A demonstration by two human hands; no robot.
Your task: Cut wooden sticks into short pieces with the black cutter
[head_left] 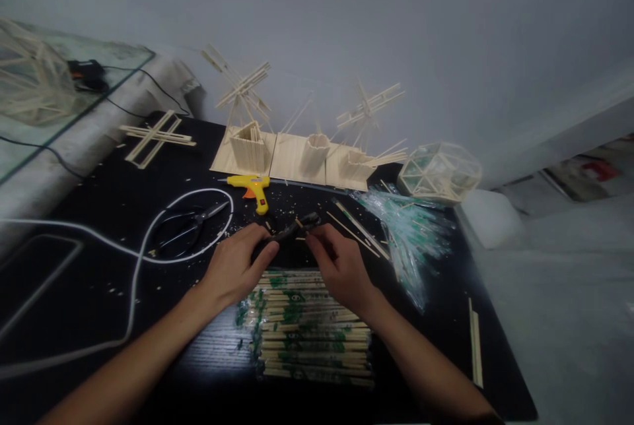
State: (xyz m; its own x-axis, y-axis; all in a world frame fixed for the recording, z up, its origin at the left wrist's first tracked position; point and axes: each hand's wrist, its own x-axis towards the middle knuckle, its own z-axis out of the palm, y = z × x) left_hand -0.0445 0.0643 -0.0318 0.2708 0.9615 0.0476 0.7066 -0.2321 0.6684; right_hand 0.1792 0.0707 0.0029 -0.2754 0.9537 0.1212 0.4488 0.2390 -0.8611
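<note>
My left hand is closed round a dark hand tool that looks like cutters, its head pointing to the right. Close to that head, my right hand pinches a short thin wooden stick, mostly hidden by the fingers. A small wood piece shows against the tool's jaws. Below both hands lies a row of chopsticks in clear, green-printed wrappers. Beyond the hands rests a yellow hot glue gun, its nozzle to the left.
Windmill-like stick models stand at the back on wooden bases. A stick cross lies left. A white cable loops round dark-handled scissors. Torn wrappers, a stick-framed polyhedron and loose sticks are right.
</note>
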